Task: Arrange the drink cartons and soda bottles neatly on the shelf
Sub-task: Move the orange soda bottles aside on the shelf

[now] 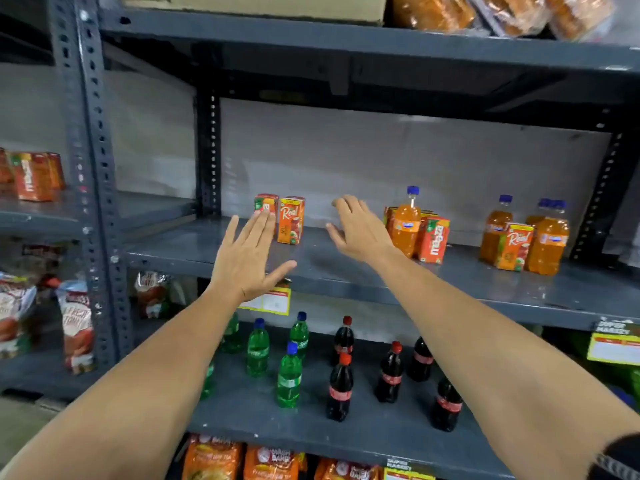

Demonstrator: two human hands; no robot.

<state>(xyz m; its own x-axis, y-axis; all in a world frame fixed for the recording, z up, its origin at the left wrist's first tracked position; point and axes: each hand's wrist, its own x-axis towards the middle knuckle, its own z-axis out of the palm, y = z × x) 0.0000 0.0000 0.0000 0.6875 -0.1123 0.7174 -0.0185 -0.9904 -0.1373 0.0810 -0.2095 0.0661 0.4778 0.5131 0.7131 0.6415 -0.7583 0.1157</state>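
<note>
Two orange Real juice cartons [290, 220] stand upright at the left of the grey middle shelf [346, 271]. My left hand [247, 258] is open, fingers spread, its fingertips in front of the left carton. My right hand [356, 230] is open over the shelf, empty, between those cartons and an orange soda bottle [406, 223] with a Maaza carton [433, 240] beside it. At the right stand more orange soda bottles [547, 240] and another Real carton [514, 247]. On the shelf below are green soda bottles [289, 375] and dark cola bottles [341, 389].
Perforated grey uprights [93, 188] frame the rack. Orange cartons [33, 176] and snack bags [76, 327] sit in the left bay. Packets fill the bottom shelf [270, 462]. A cardboard box [259, 5] and bread packs [502, 12] are above. Yellow price tags [273, 301] hang on shelf edges.
</note>
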